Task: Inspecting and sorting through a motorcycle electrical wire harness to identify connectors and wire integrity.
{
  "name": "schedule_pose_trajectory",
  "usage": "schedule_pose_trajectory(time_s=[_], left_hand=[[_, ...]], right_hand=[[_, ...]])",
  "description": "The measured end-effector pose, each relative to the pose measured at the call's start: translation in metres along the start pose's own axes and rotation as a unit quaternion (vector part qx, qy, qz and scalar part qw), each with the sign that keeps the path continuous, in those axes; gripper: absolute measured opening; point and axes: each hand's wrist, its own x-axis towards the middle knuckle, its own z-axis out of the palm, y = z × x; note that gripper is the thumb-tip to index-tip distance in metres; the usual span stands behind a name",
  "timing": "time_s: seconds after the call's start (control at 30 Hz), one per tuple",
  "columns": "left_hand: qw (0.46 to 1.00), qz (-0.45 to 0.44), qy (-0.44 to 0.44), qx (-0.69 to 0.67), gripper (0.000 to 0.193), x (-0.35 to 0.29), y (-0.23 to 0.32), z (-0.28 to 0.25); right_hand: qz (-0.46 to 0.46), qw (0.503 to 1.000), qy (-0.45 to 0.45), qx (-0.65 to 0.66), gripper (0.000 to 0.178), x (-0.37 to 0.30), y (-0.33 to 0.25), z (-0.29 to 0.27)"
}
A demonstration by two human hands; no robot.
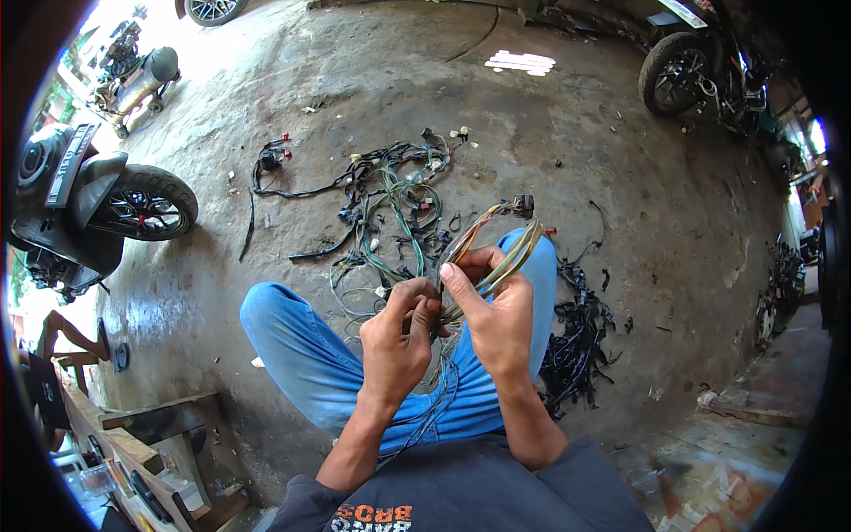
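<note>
Both my hands work on a wiring harness (523,252) held up over my lap. My left hand (399,332) is closed, thumb and fingers pinching the bundle low down, near my right hand. Fingers of my right hand (496,310) wrap round the bundle, its thumb pressed on the wires. Yellowish-green wires loop above the right hand, and an orange-red group leads up to a black connector (524,207). Thin dark wires (430,403) hang down across my jeans. The exact spot between the left fingertips is hidden.
More taped harness and coloured wires (390,191) lie spread on the concrete floor ahead. A heap of black tape scraps (576,355) is beside my right knee. Motorcycles stand left (142,204) and far right (678,75). A wooden bench (133,443) is at lower left.
</note>
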Motion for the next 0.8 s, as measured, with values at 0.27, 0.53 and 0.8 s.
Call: schedule_pose_trajectory(time_s=[0.27, 0.53, 0.8], left_hand=[[0.999, -0.024, -0.017, -0.025, 0.015, -0.001, 0.001, 0.002], [0.981, 0.049, 0.075, -0.17, 0.013, -0.002, -0.008, 0.018], [0.967, 0.032, 0.121, -0.222, 0.009, 0.011, -0.007, -0.003]], right_hand=[[0.02, 0.999, -0.003, 0.03, 0.014, -0.001, 0.004, 0.002], [0.089, 0.979, -0.008, 0.185, 0.019, -0.004, 0.006, 0.01], [0.116, 0.97, -0.021, 0.212, 0.016, 0.0, 0.018, 0.002]])
